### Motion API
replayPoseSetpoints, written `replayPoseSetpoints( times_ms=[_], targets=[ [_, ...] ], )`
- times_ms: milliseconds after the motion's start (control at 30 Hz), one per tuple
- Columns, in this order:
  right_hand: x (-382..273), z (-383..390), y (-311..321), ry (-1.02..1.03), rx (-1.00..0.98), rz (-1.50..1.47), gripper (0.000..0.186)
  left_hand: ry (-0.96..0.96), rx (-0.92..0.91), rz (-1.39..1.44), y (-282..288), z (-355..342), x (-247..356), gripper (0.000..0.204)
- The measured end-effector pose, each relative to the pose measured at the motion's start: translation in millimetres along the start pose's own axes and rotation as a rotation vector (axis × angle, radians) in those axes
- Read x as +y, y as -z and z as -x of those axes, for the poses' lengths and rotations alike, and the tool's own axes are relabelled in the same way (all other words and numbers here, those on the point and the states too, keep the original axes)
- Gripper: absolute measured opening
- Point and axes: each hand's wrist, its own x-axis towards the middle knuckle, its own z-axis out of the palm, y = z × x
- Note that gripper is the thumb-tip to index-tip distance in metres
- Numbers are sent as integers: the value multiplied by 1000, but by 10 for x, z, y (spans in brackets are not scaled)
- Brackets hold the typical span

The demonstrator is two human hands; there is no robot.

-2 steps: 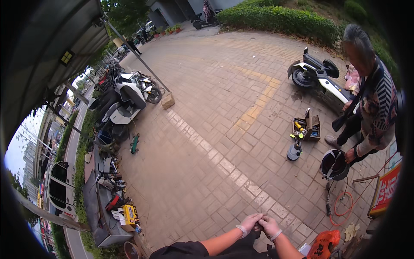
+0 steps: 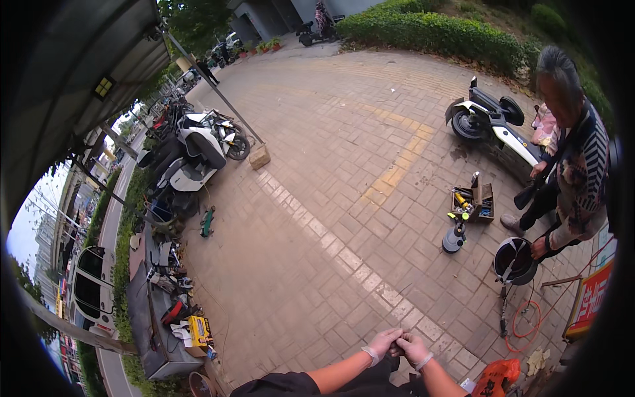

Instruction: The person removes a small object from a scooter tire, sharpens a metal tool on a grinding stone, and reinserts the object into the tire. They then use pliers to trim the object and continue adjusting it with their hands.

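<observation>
My left hand (image 2: pixel 383 343) and my right hand (image 2: pixel 413 347) meet low in front of me, above the paved ground. Each wears a thin, see-through glove gathered at the wrist. The fingers of both are closed and press together at the tips. Whatever they pinch, if anything, is too small or hidden to make out. Dark clothing shows just below them. Nearest on the right lies a red plastic bag (image 2: pixel 497 378) with dark markings, apart from my hands.
To the right, a person (image 2: pixel 579 159) stands holding a black bucket (image 2: pixel 515 261). A grey spray bottle (image 2: pixel 454 238), toolbox (image 2: pixel 486 202), orange hose (image 2: pixel 522 324) and tilted white scooter (image 2: pixel 512 139) are near. At left stand a metal workbench (image 2: pixel 149 331), yellow box (image 2: pixel 198 331) and parked scooters (image 2: pixel 192 173).
The view has shifted slightly, so the surroundings sit a little lower and further right. My hands keep the same pose.
</observation>
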Motion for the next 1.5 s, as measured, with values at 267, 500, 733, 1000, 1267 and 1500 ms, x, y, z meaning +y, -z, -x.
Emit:
replayPoseSetpoints(
  times_ms=[267,500,733,1000,1267,1500],
  targets=[
    [-1293,-1752,-4,-34,-96,169,19,-64,-73,190,163,-1167,1827,34],
    [-2564,-3806,-5,19,-209,172,19,-153,154,132,340,-2465,3840,43],
    [-4311,-4706,-229,-104,-20,-61,25,12,62,-79,120,-3527,5385,33],
    [-4344,-6342,2098,-38,870,193,46,86,-22,-399,718,-6003,6375,28],
    [-3272,-7168,5090,-307,1464,627,19,132,79,-933,858,-7674,6623,26],
    [-2978,-7667,6578,-334,1174,1157,28,-66,-213,-1165,854,-8270,6939,42]
  ],
)
